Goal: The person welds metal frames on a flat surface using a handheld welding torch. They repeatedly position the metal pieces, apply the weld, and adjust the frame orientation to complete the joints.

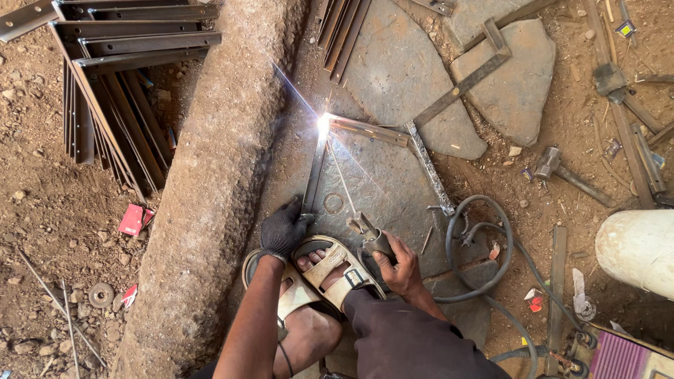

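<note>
My gloved left hand (283, 229) pins angle-iron frame (314, 175) on stone slab (393, 70), center frame; bare right hand (400, 265) grips electrode holder (373, 240), rod sparking at corner w/ arc (324, 125).

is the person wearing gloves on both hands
No, only the left hand wears a dark knitted glove; the right hand gripping the metal electrode holder is bare.

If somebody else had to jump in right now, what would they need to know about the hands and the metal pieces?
Left hand, in a dark glove, presses on the lower end of the angle iron bar on the stone slab.
Right hand, bare, grips the electrode holder; its welding rod reaches the corner joint, where the arc glows.
Done: frame pieces laid out as a corner.
Left: this weld is in progress; other joints unclear.
</note>
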